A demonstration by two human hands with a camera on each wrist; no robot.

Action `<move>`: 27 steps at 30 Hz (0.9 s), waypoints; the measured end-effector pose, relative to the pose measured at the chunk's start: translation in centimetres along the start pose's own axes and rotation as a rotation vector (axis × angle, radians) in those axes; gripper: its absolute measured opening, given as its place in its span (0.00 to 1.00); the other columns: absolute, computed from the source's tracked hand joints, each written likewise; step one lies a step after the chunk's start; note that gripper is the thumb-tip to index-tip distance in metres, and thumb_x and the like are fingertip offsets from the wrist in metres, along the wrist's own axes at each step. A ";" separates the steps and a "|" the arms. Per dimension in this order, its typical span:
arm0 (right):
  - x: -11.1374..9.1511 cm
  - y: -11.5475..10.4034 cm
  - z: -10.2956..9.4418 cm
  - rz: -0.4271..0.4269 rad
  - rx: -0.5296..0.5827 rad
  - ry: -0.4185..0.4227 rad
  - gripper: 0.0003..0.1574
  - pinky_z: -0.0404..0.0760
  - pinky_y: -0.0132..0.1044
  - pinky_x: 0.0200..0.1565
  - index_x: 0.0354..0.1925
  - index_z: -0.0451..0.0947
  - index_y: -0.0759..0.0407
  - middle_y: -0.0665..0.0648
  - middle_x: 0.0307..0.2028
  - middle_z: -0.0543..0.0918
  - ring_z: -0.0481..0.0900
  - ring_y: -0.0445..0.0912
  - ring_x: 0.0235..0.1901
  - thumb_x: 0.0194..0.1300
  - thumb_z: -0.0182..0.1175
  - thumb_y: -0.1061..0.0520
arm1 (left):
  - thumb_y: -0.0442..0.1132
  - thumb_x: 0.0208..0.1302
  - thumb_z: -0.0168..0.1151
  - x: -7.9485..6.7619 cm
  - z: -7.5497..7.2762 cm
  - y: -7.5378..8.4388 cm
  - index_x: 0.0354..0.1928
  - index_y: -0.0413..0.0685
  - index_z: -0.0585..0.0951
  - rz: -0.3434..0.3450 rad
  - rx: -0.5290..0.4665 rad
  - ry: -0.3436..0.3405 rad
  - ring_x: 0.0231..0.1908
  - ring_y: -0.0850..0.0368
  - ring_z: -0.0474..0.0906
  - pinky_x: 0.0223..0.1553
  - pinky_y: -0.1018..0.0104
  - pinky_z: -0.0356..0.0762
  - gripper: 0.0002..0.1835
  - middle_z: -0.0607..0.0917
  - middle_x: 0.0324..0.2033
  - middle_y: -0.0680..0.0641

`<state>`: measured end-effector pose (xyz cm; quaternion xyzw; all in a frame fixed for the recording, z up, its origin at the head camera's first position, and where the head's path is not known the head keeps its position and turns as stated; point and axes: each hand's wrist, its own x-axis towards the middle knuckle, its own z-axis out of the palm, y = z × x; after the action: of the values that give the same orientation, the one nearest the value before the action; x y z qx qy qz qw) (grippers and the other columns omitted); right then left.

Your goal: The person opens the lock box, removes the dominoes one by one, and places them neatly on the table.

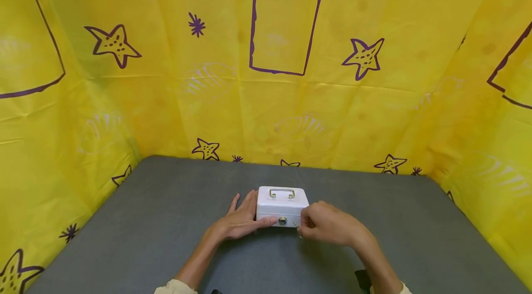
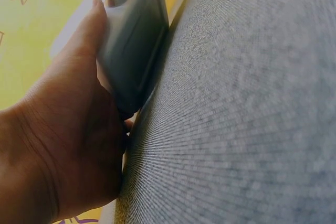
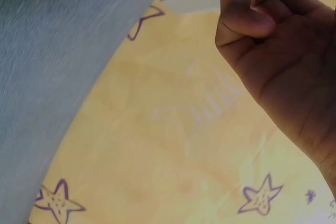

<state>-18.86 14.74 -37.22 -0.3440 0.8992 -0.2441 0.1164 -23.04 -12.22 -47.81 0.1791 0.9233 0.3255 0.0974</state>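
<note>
A small white cash box (image 1: 279, 208) stands on the grey table, with a folding handle (image 1: 281, 192) on its lid and a round keyhole lock (image 1: 282, 221) on its front. My left hand (image 1: 241, 222) holds the box at its left front corner. Its thumb lies across the front beside the lock, as the left wrist view (image 2: 79, 114) also shows, and its fingers run along the left side. Near the right front corner, my right hand (image 1: 328, 224) has curled fingers pinching small shiny keys (image 1: 300, 237). These are partly hidden and hang in front of the box, apart from the lock.
A grey cloth-covered table (image 1: 166, 220) spreads around the box on both sides and behind it. Yellow curtains (image 1: 266, 114) with purple stars and frames enclose the back, left and right. Small dark objects (image 1: 363, 280) show by the right forearm and at the lower edge.
</note>
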 end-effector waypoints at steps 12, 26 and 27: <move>1.1 -1.6 2.2 0.044 -0.029 0.107 0.16 0.64 0.27 0.22 0.20 0.76 0.49 0.39 0.15 0.68 0.64 0.32 0.18 0.64 0.65 0.58 | 0.79 0.64 0.52 -0.8 -0.9 1.4 0.84 0.48 0.48 -0.024 0.017 -0.027 0.84 0.42 0.45 0.82 0.34 0.32 0.60 0.54 0.83 0.40; 1.7 -2.7 3.3 0.134 -0.045 0.259 0.20 0.65 0.29 0.21 0.17 0.74 0.48 0.41 0.15 0.70 0.66 0.35 0.18 0.65 0.66 0.56 | 0.81 0.63 0.52 -0.2 -0.3 0.4 0.84 0.48 0.48 -0.005 -0.003 -0.017 0.85 0.43 0.43 0.81 0.34 0.27 0.61 0.53 0.84 0.40; 1.7 -2.8 3.3 0.146 -0.038 0.268 0.20 0.65 0.30 0.21 0.17 0.75 0.48 0.41 0.15 0.70 0.66 0.36 0.18 0.65 0.67 0.56 | 0.81 0.63 0.51 -0.1 -0.1 0.1 0.84 0.49 0.47 -0.004 -0.004 -0.017 0.85 0.43 0.43 0.81 0.35 0.27 0.61 0.53 0.84 0.41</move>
<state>-17.25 10.61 -38.69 -0.2440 0.9338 -0.2615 0.0062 -22.95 -12.22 -47.64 0.1798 0.9222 0.3254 0.1060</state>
